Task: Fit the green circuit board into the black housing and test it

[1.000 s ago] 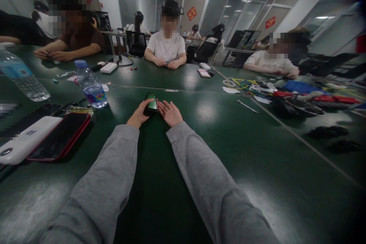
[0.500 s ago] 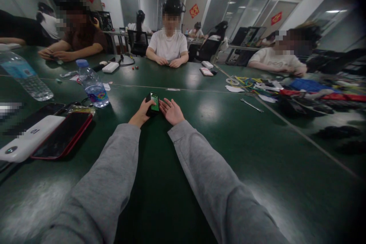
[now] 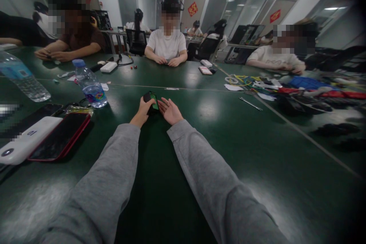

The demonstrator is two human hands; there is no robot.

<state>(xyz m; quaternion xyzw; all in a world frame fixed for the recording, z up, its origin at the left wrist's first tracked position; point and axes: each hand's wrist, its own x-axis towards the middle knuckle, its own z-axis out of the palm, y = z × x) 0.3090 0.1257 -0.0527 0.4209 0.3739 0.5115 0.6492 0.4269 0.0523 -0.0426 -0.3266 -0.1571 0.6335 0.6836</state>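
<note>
A small black device with a green face (image 3: 154,101) is in my left hand (image 3: 144,109), whose fingers are wrapped round it with the thumb across its front. Its exact kind is too small to make out. Just to its right, my right hand (image 3: 172,111) is open, palm turned up and inward, fingers apart. The fingertips of that hand come close to the device's edge; whether they touch it I cannot tell. Both hands rest over the dark green table (image 3: 206,141).
To the left are two water bottles (image 3: 90,87), a red-edged phone (image 3: 61,137) and a white power bank (image 3: 31,137). A wrench (image 3: 251,103) and a heap of cables (image 3: 246,83) lie to the right. Across the table sits a person in white (image 3: 167,45); others sit nearby.
My left hand has tilted the device, so its green face now shows narrower. My right hand has barely moved. The whole view has shifted slightly.
</note>
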